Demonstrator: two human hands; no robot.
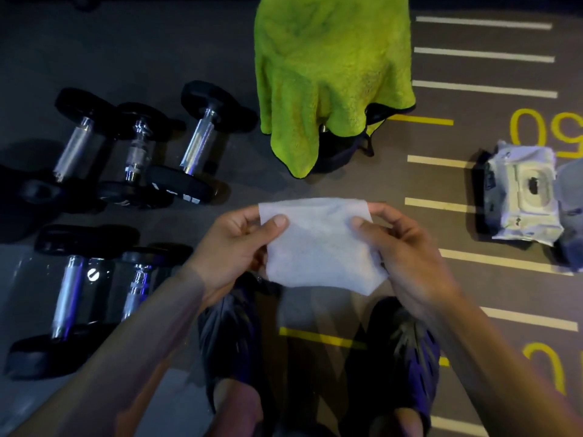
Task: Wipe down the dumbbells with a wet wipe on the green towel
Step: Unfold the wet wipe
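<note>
A white wet wipe (pixel 318 244) is stretched flat between both hands at the centre of the view. My left hand (pixel 233 247) pinches its left edge and my right hand (pixel 407 250) pinches its right edge. Several black dumbbells with chrome handles lie on the floor to the left: three in a far row (pixel 198 143) and two nearer ones (pixel 67 298). A bright green towel (pixel 328 67) is draped over a dark object straight ahead, hiding most of it.
An open pack of wet wipes (pixel 523 197) lies on the floor at the right. White and yellow floor markings (pixel 482 89) run along the right side. My two dark shoes (pixel 407 351) stand below the hands.
</note>
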